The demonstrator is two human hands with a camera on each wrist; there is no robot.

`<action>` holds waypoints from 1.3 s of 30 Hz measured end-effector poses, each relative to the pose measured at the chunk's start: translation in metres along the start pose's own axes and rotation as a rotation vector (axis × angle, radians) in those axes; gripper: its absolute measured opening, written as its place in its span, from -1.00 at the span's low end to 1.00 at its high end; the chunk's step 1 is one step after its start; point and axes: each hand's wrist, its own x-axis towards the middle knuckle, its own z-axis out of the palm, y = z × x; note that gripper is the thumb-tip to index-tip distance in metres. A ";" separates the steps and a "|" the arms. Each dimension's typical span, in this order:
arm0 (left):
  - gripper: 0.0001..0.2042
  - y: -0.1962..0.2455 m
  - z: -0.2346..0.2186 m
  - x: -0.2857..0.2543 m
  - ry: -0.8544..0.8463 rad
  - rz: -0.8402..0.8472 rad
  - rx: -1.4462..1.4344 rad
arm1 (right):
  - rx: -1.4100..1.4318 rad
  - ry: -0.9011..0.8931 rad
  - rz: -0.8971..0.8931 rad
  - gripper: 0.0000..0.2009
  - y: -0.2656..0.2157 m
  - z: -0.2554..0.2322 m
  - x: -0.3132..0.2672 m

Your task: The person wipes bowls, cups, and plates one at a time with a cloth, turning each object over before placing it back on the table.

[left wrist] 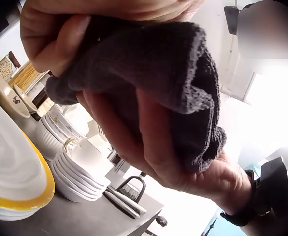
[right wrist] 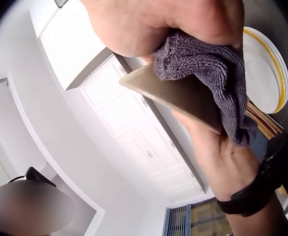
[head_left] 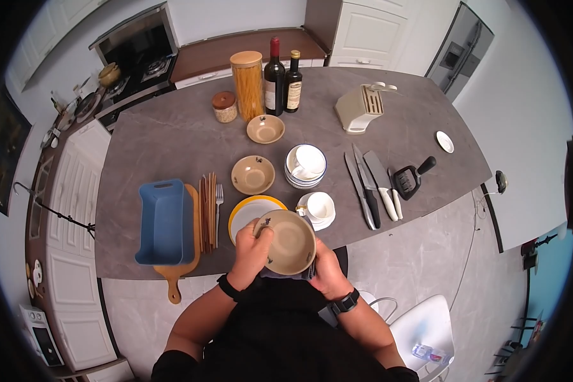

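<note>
Beige bowl (head_left: 288, 243), held off the table, its inside facing the head camera; in that view it overlaps the near right edge of the yellow-rimmed plate (head_left: 239, 219). The left hand (head_left: 251, 256) grips its rim, thumb inside. The right hand (head_left: 330, 272) has its fingers curled round a grey cloth (right wrist: 203, 59) bunched against the bowl's underside. Left of the plate: fork (head_left: 219, 213), chopsticks (head_left: 208, 216) and blue bin (head_left: 165, 223). Beyond the plate: two similar bowls (head_left: 253, 175). Right of the plate: cup (head_left: 320, 207); farther right, knives (head_left: 381, 181).
</note>
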 end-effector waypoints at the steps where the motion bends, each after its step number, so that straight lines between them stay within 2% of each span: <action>1: -0.79 0.001 0.000 0.002 0.005 0.009 -0.006 | 0.005 0.008 0.005 -0.51 -0.001 -0.002 -0.002; 3: -0.78 0.006 -0.002 0.007 0.018 0.010 -0.029 | 0.013 0.022 0.022 -0.55 -0.003 -0.005 -0.005; 5: -0.76 0.018 -0.005 0.014 0.030 -0.001 -0.061 | 0.006 0.032 -0.026 -0.56 -0.004 -0.014 -0.004; 6: -0.73 0.015 -0.011 0.021 0.048 -0.016 0.026 | 0.003 0.037 -0.053 -0.57 -0.006 -0.018 -0.004; 9: -0.69 0.015 -0.028 0.059 0.117 0.044 -0.023 | -0.075 0.088 -0.156 -0.55 -0.032 -0.016 -0.014; 11: -0.62 0.030 -0.040 0.091 0.092 0.055 0.077 | -0.123 0.145 -0.274 -0.55 -0.051 -0.022 -0.016; 12: -0.59 0.031 -0.046 0.111 0.131 0.037 0.190 | -0.152 0.195 -0.372 -0.55 -0.058 -0.030 -0.014; 15: -0.49 0.003 -0.063 0.194 0.203 0.005 0.383 | -0.237 0.352 -0.624 -0.58 -0.077 -0.064 0.005; 16: -0.46 -0.004 -0.066 0.215 0.216 0.012 0.429 | -0.210 0.412 -0.725 -0.69 -0.081 -0.070 0.012; 18: -0.40 -0.014 -0.071 0.252 0.240 0.027 0.523 | -0.426 0.558 -0.834 -0.69 -0.081 -0.106 0.033; 19: -0.37 -0.021 -0.074 0.270 0.224 -0.025 0.524 | -0.534 0.633 -0.887 -0.69 -0.081 -0.120 0.040; 21: -0.33 -0.033 -0.078 0.297 0.190 -0.132 0.525 | -0.718 0.706 -0.872 -0.67 -0.077 -0.133 0.048; 23: -0.31 -0.038 -0.072 0.310 0.196 -0.138 0.501 | -0.858 0.744 -0.861 -0.66 -0.065 -0.151 0.062; 27: -0.29 -0.068 -0.060 0.342 0.275 -0.272 0.310 | -1.084 0.666 -0.897 -0.68 -0.040 -0.171 0.081; 28: -0.29 -0.067 -0.054 0.342 0.296 -0.310 0.238 | -1.129 0.658 -0.950 -0.71 -0.040 -0.162 0.080; 30: -0.29 -0.091 -0.052 0.363 0.309 -0.315 0.294 | -1.168 0.704 -0.959 -0.73 -0.036 -0.166 0.086; 32: -0.28 -0.092 -0.044 0.363 0.342 -0.263 0.369 | -1.206 0.736 -0.964 -0.74 -0.033 -0.168 0.088; 39: -0.27 -0.080 -0.035 0.370 0.197 -0.235 0.594 | -1.330 0.799 -1.027 -0.75 -0.028 -0.174 0.094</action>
